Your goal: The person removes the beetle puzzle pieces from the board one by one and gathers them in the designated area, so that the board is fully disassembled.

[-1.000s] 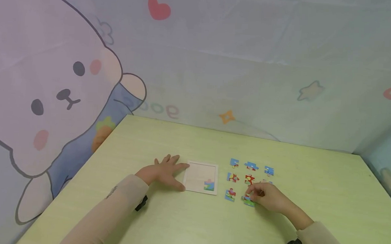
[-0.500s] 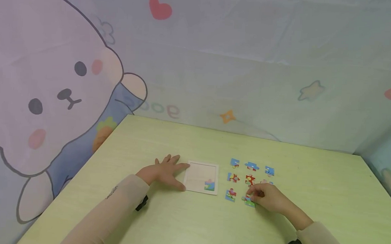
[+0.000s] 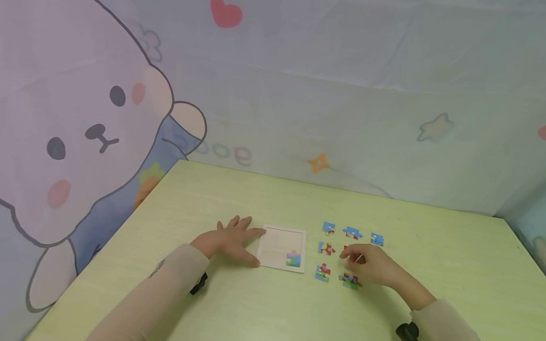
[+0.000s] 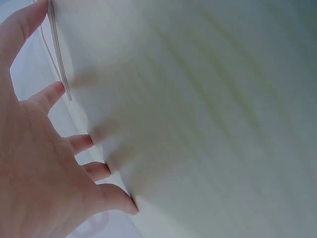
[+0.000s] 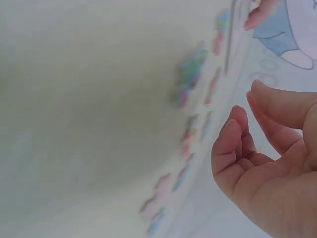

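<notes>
In the head view my left hand [image 3: 234, 240] lies spread on the table at the wooden puzzle frame [image 3: 282, 228], its thumb and index finger touching the frame's left edge. One blue, green and pink puzzle piece [image 3: 293, 259] sits in the frame's lower right corner. My right hand [image 3: 372, 265] hovers over the loose pieces, fingers loosely bent. Nothing shows in its grasp in the right wrist view. Just below its fingertips lies a green and red jigsaw piece [image 3: 350, 280]. The hand partly hides a red middle piece and covers the one to its right.
Other loose puzzle pieces lie in rows right of the frame, among them a blue one [image 3: 353, 232], a red one [image 3: 326, 248] and a pink and green one [image 3: 322, 272]. Behind the table [image 3: 232, 309] hangs a cartoon-printed cloth [image 3: 348, 93].
My right hand has risen off the green and red piece in the bottom row and moved slightly away from me; that piece now shows more fully. My left hand has stayed at the frame.
</notes>
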Available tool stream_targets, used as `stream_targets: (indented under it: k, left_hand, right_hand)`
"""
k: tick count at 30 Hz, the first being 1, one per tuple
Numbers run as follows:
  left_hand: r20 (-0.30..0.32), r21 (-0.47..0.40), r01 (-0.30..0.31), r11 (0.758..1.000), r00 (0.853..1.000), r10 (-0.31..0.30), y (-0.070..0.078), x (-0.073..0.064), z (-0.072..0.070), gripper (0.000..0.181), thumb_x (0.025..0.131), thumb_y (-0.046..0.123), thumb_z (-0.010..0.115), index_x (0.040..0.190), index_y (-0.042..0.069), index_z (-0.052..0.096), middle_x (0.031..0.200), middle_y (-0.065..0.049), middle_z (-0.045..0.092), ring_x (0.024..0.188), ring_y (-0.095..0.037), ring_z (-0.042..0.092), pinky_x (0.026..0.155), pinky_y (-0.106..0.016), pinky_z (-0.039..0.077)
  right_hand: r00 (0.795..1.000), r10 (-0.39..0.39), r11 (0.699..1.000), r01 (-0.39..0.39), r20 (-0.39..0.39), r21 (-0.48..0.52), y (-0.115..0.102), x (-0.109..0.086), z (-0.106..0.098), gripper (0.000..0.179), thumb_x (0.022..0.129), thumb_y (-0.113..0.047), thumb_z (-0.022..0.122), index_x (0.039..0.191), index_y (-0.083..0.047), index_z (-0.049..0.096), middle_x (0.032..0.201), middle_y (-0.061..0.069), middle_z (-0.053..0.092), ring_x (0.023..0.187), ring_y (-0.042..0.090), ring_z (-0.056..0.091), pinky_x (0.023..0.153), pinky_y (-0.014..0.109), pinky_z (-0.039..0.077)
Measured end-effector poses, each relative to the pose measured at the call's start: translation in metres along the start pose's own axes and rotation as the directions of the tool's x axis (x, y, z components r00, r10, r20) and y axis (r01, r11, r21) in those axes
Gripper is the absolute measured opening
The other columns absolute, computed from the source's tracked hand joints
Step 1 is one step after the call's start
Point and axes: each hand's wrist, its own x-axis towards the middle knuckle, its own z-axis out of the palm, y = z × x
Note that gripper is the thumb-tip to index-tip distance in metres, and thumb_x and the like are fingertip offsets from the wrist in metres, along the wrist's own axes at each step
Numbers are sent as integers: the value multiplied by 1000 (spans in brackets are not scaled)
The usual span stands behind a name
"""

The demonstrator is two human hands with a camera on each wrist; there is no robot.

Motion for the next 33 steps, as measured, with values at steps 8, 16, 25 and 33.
stream_targets:
  k: [8, 16, 25, 33]
  left_hand:
    - [-5, -10, -1, 1000, 1000, 1, 0, 0, 0, 85, 81, 51, 70, 152, 26, 32, 160, -19, 5, 145, -46, -3, 103, -76, -2]
    - [0, 7, 8, 1000, 1000, -8, -2, 2, 1, 85, 81, 53, 69, 152, 28, 31, 161, -17, 5, 145, -46, -3, 104, -75, -1]
    - [1, 20, 13, 1000, 1000, -13, -3, 2, 3, 84, 81, 55, 68, 152, 32, 29, 162, -14, 3, 146, -42, -5, 106, -73, 0]
    - [3, 46, 34, 998, 999, -34, -1, 5, 1, 84, 80, 57, 67, 152, 34, 29, 162, -13, 5, 147, -42, -2, 106, -73, 3]
  right_hand:
    - [999, -43, 998, 43, 1, -38, -25, 19, -3, 17, 92, -12, 64, 107, -3, 67, 88, -1, 59, 73, 11, 52, 66, 27, 45]
    - [996, -86, 996, 85, 37, 24, -37, 43, 9, 24, 89, -11, 67, 109, 2, 65, 88, 2, 60, 72, 12, 54, 66, 26, 46]
    - [993, -73, 994, 66, 90, 83, -47, 63, 25, 29, 87, -13, 70, 113, 0, 64, 102, 15, 62, 85, 20, 61, 73, 30, 51]
    - [988, -35, 995, 20, 153, 101, -50, 79, 37, 33, 83, -9, 74, 114, -1, 64, 107, 14, 61, 89, 20, 60, 75, 31, 51]
